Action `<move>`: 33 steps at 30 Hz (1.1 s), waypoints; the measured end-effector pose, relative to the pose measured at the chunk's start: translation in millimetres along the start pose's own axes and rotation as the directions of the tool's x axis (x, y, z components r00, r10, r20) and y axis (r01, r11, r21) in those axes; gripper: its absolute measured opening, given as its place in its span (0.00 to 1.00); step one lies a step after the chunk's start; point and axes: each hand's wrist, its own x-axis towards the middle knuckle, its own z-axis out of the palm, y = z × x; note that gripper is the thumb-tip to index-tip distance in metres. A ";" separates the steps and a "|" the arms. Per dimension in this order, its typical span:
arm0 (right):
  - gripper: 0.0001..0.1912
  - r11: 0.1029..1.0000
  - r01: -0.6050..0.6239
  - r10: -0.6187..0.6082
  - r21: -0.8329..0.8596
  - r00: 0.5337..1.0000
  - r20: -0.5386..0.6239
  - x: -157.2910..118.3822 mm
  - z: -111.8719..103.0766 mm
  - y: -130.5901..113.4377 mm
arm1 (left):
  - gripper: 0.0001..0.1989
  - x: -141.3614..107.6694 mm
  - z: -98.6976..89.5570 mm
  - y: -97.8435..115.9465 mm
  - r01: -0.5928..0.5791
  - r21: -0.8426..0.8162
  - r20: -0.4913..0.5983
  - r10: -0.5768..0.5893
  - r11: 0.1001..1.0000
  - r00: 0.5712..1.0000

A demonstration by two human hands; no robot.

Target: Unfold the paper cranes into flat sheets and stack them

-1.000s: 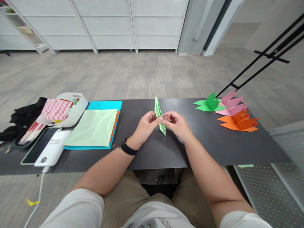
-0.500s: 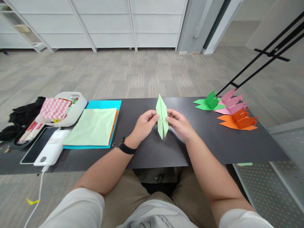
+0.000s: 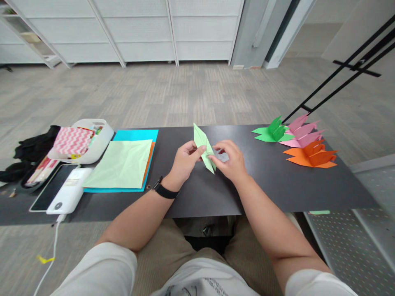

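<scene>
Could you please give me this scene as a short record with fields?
left hand: pinches the folded paper, thumb in front
right hand: thumb at the folded paper's right edge
folded paper: pale green, pointed, tilted
left side: pale green sheet over orange sheet and blue sheet; white basket, phone, white device with cable
right side: folded shapes in green, pink and orange
surface: dark table
</scene>
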 end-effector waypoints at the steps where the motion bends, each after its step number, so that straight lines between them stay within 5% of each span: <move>1: 0.11 0.997 0.050 -0.050 -0.058 0.999 0.010 -0.1 -0.4 -0.1 | 0.23 -0.7 0.6 0.3 -0.003 -0.005 -0.009 0.003 1.000 1.000; 7: 0.08 0.988 0.038 -0.038 -0.148 0.999 0.000 -1.9 0.0 -0.2 | 0.21 -4.4 0.1 -4.9 -0.084 0.099 -0.013 0.086 0.992 0.996; 17: 0.07 0.988 0.018 -0.017 -0.152 1.000 0.007 -0.9 1.0 -10.5 | 0.18 -3.8 -0.4 -9.2 -0.061 0.101 -0.029 0.064 0.993 0.998; 21: 0.07 0.999 0.004 -0.005 -0.040 1.000 -0.026 0.1 1.0 -12.0 | 0.18 -3.6 0.1 -5.9 -0.115 0.092 -0.002 0.115 0.989 0.993; 28: 0.10 0.943 -0.218 0.222 0.253 0.975 0.013 5.5 -3.4 -6.1 | 0.14 -9.5 -1.5 -2.1 -0.273 0.245 0.067 0.265 0.930 0.962; 33: 0.10 0.966 -0.126 0.122 0.224 0.992 0.035 6.7 -4.0 -9.7 | 0.07 -12.5 1.6 9.3 -0.315 0.462 0.067 0.321 0.829 0.945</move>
